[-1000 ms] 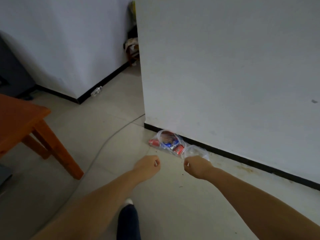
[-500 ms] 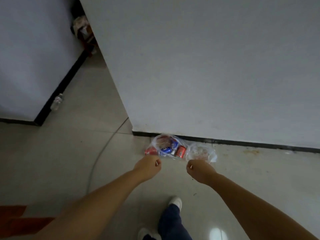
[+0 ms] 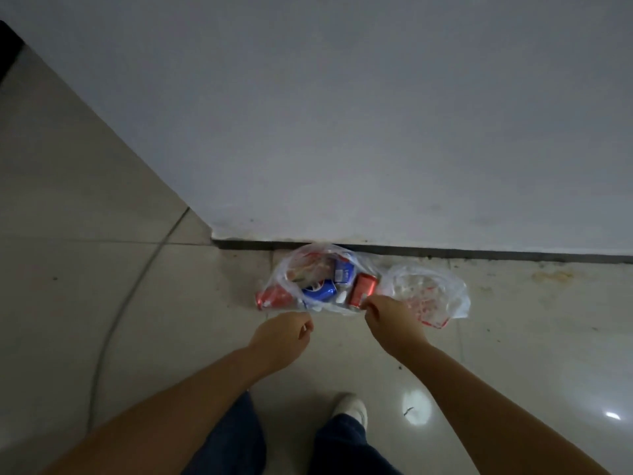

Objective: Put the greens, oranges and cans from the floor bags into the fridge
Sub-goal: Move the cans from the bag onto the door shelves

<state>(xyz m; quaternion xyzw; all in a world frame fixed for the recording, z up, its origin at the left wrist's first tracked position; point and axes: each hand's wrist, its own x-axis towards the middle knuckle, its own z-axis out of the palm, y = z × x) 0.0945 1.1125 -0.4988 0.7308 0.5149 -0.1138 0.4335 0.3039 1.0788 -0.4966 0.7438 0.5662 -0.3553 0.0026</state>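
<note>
Judged from what is shown, the task is at a late stage for the floor bags but is not finished: no greens or oranges are seen, and the fridge is out of view, so what has been stored cannot be told. Two clear plastic bags are counted on the floor (image 3: 137,303), both lying against the dark skirting (image 3: 479,256) at the foot of the white wall (image 3: 342,114). The bag of cans (image 3: 291,269) lies nearer the wall's corner; the crumpled bag (image 3: 428,293) lies touching it on the side away from the corner and appears empty, though its folds hide part of it. Four cans are counted: a red can (image 3: 272,298) at the corner end, a blue can (image 3: 320,290) beside it, a second blue can (image 3: 343,271) nearest the skirting, and a second red can (image 3: 362,289) next to the crumpled bag. The right hand (image 3: 390,320) is placed at the near edge of the bag of cans, its grip curled together; whether plastic is pinched cannot be told. The left hand (image 3: 282,337) is held just short of that bag, loosely closed on nothing visible. The cans remain to be lifted and carried to the fridge.
</note>
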